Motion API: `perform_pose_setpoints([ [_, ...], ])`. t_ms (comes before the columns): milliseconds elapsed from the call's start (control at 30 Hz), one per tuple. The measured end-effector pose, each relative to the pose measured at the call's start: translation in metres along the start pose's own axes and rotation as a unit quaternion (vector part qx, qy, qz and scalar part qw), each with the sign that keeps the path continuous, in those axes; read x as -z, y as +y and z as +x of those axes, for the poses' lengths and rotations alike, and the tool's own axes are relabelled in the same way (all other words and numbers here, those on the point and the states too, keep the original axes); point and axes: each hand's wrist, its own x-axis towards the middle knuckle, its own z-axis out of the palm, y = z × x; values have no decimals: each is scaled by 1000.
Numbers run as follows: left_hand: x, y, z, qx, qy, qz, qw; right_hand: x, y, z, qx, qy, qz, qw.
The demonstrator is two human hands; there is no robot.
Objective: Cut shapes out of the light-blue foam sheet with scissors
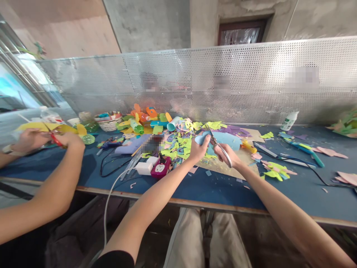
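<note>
My left hand (198, 149) is closed on a piece of light blue paper (201, 139), holding it up above the table. A pair of scissors (214, 140) with light grey handles is gripped in my right hand (226, 154). Their blades point up and away, close beside the paper's right edge; whether they touch it I cannot tell. Behind and under my right hand lies a larger light blue sheet (227, 140). Yellow-green and coloured paper scraps (181, 143) are heaped just left of and beyond my hands, and brown paper (242, 167) lies below.
At the left, a co-worker's hands (65, 139) hold red-handled scissors (55, 138) and yellow paper (35, 126). A purple power adapter (161, 167) with a white cable stands near the front edge. A white bottle (289, 121) is at the back right, before a perforated metal screen (251, 82).
</note>
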Motion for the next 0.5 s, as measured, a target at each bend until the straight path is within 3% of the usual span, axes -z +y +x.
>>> perform_pose_setpoints([
  [167, 2, 1, 2, 11, -7, 20, 1000, 2, 4, 1, -14, 8, -26, 1000],
  [500, 2, -5, 2, 16, -10, 45, 999, -4, 17, 1, 14, -55, 17, 998],
])
